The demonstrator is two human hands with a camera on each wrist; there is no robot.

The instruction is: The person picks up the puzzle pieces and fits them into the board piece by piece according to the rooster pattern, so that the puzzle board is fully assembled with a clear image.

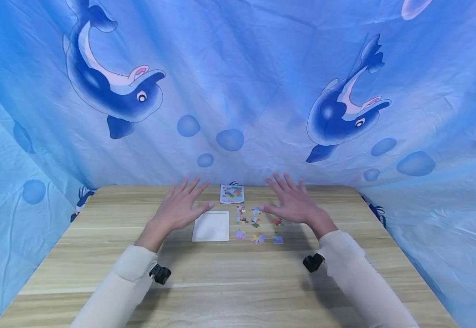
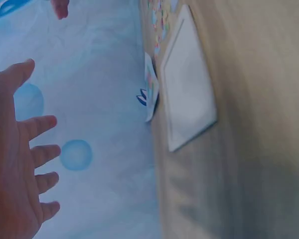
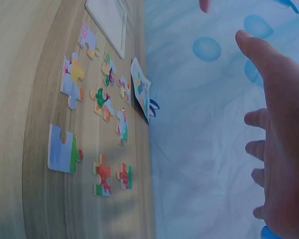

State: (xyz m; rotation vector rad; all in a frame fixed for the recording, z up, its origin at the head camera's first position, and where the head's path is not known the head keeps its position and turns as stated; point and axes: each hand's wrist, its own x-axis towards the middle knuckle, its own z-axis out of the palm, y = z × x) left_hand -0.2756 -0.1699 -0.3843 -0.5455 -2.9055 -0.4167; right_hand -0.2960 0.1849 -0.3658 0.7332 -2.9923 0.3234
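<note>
Above the counter point(image 1: 262, 282), the person's right grip point(image 1: 293, 202) is spread and holds nothing; the left grip point(image 1: 178, 208) is likewise spread. Loose puzzle pieces point(image 1: 256, 222) lie in rough rows below and to the left of the right grip (the nearer of the two). Just left of them, toward the left grip, the white tray point(image 1: 211, 226) lies flat.

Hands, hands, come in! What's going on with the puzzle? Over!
Left hand and right hand raised, holding nothing. Puzzle pieces loose beside white tray. Nothing seen blocking the pieces.
</note>
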